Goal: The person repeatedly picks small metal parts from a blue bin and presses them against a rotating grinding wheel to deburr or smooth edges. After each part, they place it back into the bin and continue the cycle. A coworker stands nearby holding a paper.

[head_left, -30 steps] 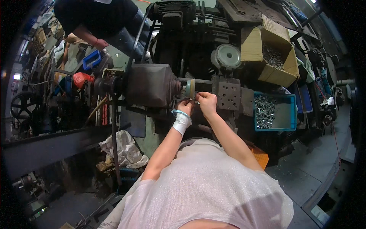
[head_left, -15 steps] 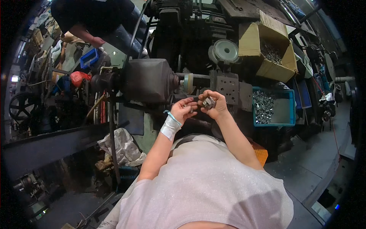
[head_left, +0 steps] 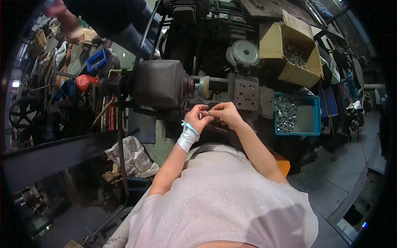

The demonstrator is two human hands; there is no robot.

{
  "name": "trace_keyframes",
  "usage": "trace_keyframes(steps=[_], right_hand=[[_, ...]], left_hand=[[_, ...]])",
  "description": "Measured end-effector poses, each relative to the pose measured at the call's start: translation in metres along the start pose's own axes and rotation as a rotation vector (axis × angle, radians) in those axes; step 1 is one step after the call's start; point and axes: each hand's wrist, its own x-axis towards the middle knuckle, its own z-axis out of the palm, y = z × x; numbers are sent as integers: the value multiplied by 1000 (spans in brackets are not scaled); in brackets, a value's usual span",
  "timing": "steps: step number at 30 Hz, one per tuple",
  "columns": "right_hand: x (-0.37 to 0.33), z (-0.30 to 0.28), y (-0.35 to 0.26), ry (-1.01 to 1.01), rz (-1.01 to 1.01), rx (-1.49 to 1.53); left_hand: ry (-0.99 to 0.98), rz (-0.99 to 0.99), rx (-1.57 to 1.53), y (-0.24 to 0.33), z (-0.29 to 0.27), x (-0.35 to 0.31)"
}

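Observation:
My left hand is closed around a small metal piece, whose end shows between the fingers. A white wrap with a light blue band circles that wrist. Right beside it, my right hand has thumb and forefinger pinched against the left fingertips. A bit of metal glints under its curled fingers, partly hidden. Both hands are held in front of a dark machine with a boxy housing, a pale ringed wheel on its shaft and a block with holes.
To the right, a teal bin holds many small shiny metal parts. Behind it stands an open cardboard box of metal pieces. A round metal disc sits atop the machine. A white sack lies lower left; another person's arm shows upper left.
My right hand has turned over from showing several metal pieces in its palm to a pinch at the left fingertips. The other person's arm has moved up and left.

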Motion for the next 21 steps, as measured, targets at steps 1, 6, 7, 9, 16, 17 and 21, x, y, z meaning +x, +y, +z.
trace_keyframes(steps=[1,6,7,9,16,17,21], right_hand=[[1,0,0,2,-8,-13],[3,1,-3,108,-85,53],[4,1,-3,130,-114,68],[7,0,0,135,-139,93],[19,6,5,262,-123,123],[23,5,6,295,-123,121],[41,5,9,373,-126,87]], left_hand=[[25,50,32,0,1,0],[-8,-66,-106,-10,-3,0],[-50,-178,-155,-10,-4,0],[-1,-201,-247,-8,2,1],[58,-204,-350,-17,14,16],[51,-259,-383,-15,15,19],[61,-380,-464,-22,20,33]])
